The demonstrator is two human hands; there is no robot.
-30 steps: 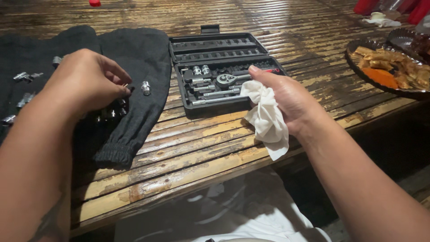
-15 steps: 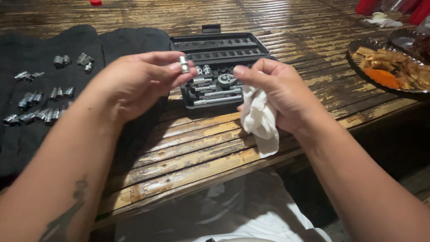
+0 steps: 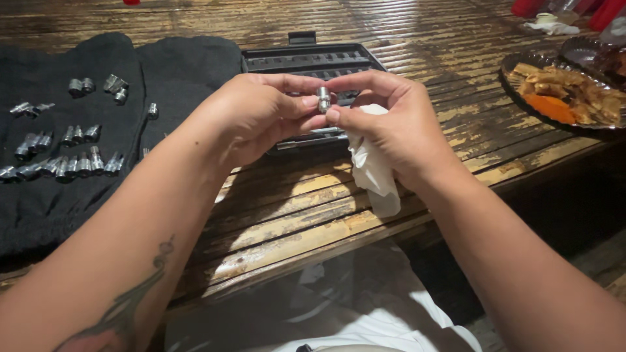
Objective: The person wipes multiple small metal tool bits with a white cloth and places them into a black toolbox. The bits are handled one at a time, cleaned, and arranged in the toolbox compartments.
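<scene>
My left hand (image 3: 257,114) and my right hand (image 3: 391,124) meet above the wooden table, both pinching a small metal socket (image 3: 323,99) upright between their fingertips. A white cloth (image 3: 375,169) is tucked in my right palm and hangs down from it. Behind the hands lies an open black socket-set case (image 3: 306,60), mostly hidden by them. Several more metal sockets (image 3: 72,153) are laid out in rows on a black cloth (image 3: 176,68) at the left.
A dark plate of food (image 3: 561,91) with an orange sauce sits at the right edge of the slatted wooden table (image 3: 293,215). Red objects and a small white item stand at the far right corner. My lap in light clothing shows below the table edge.
My left hand lifted a socket off the black cloth and carried it right. My right hand, with the cloth, rose to meet it; both now hold the socket.
</scene>
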